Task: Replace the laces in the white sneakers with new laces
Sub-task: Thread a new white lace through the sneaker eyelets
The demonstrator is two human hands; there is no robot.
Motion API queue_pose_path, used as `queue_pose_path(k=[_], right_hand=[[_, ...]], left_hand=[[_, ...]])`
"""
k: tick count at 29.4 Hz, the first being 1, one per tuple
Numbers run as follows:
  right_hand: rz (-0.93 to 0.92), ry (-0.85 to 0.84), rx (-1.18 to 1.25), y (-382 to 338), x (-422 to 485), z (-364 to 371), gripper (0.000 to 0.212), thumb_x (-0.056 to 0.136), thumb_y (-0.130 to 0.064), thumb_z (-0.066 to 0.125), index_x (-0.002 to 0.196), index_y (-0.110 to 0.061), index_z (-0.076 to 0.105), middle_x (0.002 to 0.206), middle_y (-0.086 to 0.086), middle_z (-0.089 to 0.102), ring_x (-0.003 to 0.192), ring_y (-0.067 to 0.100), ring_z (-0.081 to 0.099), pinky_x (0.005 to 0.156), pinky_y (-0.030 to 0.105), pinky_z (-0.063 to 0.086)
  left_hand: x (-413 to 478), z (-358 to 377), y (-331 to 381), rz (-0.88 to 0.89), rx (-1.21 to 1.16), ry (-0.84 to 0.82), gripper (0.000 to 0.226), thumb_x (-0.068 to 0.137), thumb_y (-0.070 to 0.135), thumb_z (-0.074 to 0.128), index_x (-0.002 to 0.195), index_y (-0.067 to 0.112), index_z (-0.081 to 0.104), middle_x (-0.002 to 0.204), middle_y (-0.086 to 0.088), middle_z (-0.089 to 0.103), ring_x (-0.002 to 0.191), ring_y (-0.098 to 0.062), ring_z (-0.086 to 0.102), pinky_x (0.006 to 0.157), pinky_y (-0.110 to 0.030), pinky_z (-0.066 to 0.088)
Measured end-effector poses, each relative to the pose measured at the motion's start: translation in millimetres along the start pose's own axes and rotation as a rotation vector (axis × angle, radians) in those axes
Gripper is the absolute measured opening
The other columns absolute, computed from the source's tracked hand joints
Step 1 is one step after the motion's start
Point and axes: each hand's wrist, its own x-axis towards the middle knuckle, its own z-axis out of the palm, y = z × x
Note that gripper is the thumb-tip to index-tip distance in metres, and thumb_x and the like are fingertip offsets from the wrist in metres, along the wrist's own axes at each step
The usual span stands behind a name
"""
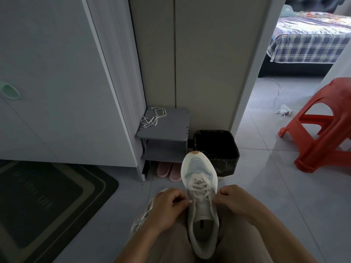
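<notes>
Grey floor tiles (256, 186) run from a dark doormat (47, 202) at the left edge to an open doorway. Beside a white cabinet (57, 92) stands a grey shoe rack (171, 128). Loose white laces (152, 117) lie at the back left corner of its top, and pink slippers (169, 170) sit beneath it. A second sneaker (140, 219) shows partly under the left hand (167, 207), whose thumb and forefinger pinch the lace (199, 187) by the eyelets. The white sneaker (201, 211) rests on the person's lap, toe toward a black-lined bin (228, 160). The right hand (233, 200) curls tight against the right eyelet row; what it holds cannot be told. An orange stool (322, 130) stands at the right edge.
</notes>
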Motion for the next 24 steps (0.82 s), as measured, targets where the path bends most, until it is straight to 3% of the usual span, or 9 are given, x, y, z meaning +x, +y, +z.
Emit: queue_pose_path(k=[4,9,13,15,17,20,24], right_hand=[[-0.012,-0.021,-0.017,5.8,-12.1,-18.3,0.025,0.088,-0.016,0.058,0.063,-0.014,0.055,0.059,-0.003,0.049,0.052,0.005,0.041,0.051,0.013,0.034],[-0.037,0.001,0.048,13.2,-30.9,-42.1,0.025,0.088,-0.014,0.058,0.064,-0.012,0.065,0.053,-0.004,0.056,0.042,0.001,0.044,0.049,0.012,0.037],[-0.111,-0.008,0.104,6.4,-38.9,-46.1,0.02,0.089,-0.017,0.058,0.072,-0.01,0.068,0.053,-0.005,0.06,0.047,0.001,0.05,0.053,0.012,0.042],[-0.144,-0.026,0.135,-1.9,-40.2,-41.6,0.02,0.088,-0.017,0.058,0.072,-0.011,0.068,0.055,-0.005,0.061,0.048,0.001,0.051,0.054,0.013,0.044],[-0.187,-0.051,0.179,-13.3,-42.4,-35.3,0.021,0.088,-0.016,0.059,0.07,-0.014,0.068,0.056,-0.004,0.061,0.05,0.001,0.052,0.054,0.013,0.044],[-0.253,-0.094,0.182,-23.8,-45.6,-31.2,0.022,0.087,-0.014,0.059,0.067,-0.02,0.068,0.057,-0.005,0.063,0.052,0.002,0.054,0.054,0.013,0.045],[-0.269,-0.019,0.231,-10.6,-51.7,-56.9,0.021,0.084,-0.014,0.059,0.065,-0.016,0.07,0.055,0.0,0.06,0.05,0.008,0.052,0.054,0.016,0.045]], left_hand=[[-0.8,-17.9,-4.4,-0.062,-0.057,-0.035,0.01,0.087,0.018,0.063,0.076,0.02,0.064,0.074,0.006,0.061,0.069,0.004,0.055,0.067,-0.012,0.043],[-1.3,-32.4,-21.1,-0.142,-0.023,0.145,0.011,0.083,0.02,0.067,0.074,0.015,0.063,0.071,0.002,0.062,0.063,0.001,0.054,0.06,-0.011,0.041],[-2.1,-20.8,-10.6,0.066,0.213,0.373,0.013,0.081,0.017,0.069,0.086,0.025,0.061,0.083,0.02,0.053,0.08,0.001,0.052,0.077,-0.022,0.043],[-7.8,-3.6,13.2,0.174,0.142,0.306,0.018,0.078,0.023,0.071,0.093,0.027,0.063,0.084,0.023,0.051,0.083,0.004,0.052,0.077,-0.014,0.041],[-11.1,20.1,38.9,0.228,0.086,0.174,0.031,0.073,0.043,0.066,0.1,0.028,0.063,0.085,0.024,0.05,0.083,0.004,0.049,0.079,-0.014,0.04],[-1.6,43.9,54.3,0.323,0.165,0.221,0.029,0.076,0.049,0.046,0.077,0.025,0.063,0.069,0.013,0.055,0.067,-0.005,0.048,0.069,-0.033,0.045],[12.2,29.2,50.0,0.377,0.105,0.467,0.015,0.081,0.034,0.05,0.074,0.025,0.06,0.068,0.022,0.05,0.066,0.005,0.045,0.071,-0.02,0.038]])
